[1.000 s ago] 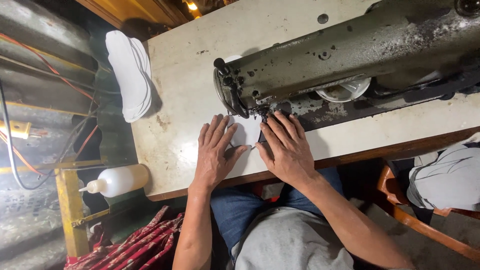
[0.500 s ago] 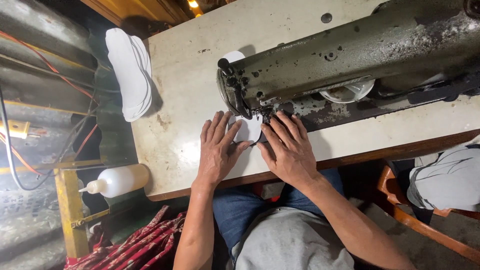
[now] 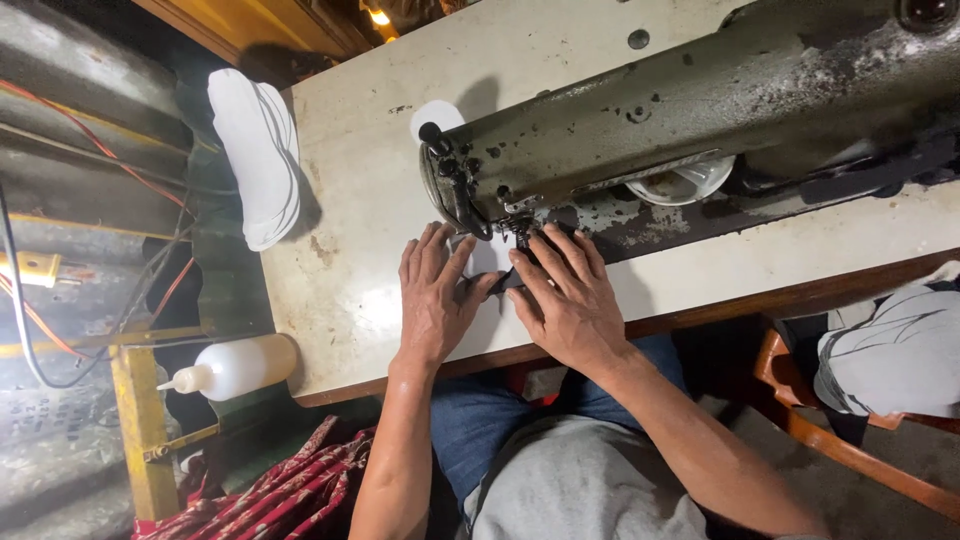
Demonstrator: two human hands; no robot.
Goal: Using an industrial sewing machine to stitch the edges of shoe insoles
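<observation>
A worn olive-green sewing machine [image 3: 700,110] lies across a cream table [image 3: 350,250]. Under its needle end sits a small white piece [image 3: 490,255], with a dark strip at its edge. My left hand [image 3: 435,295] presses flat on the piece's left side, fingers spread. My right hand [image 3: 565,295] presses on its right side, fingertips close to the presser foot [image 3: 520,230]. Most of the piece is hidden by my hands. A white round end of the piece [image 3: 435,115] shows beyond the machine head.
A stack of white sole-shaped pieces [image 3: 260,155] lies at the table's far left edge. A white squeeze bottle [image 3: 235,365] rests on a yellow frame left of the table. Red patterned cloth [image 3: 260,490] lies below. An orange chair [image 3: 830,430] with grey cloth stands at right.
The white piece has fed further under the machine, so less of it shows between my hands. Both hands have crept forward toward the needle.
</observation>
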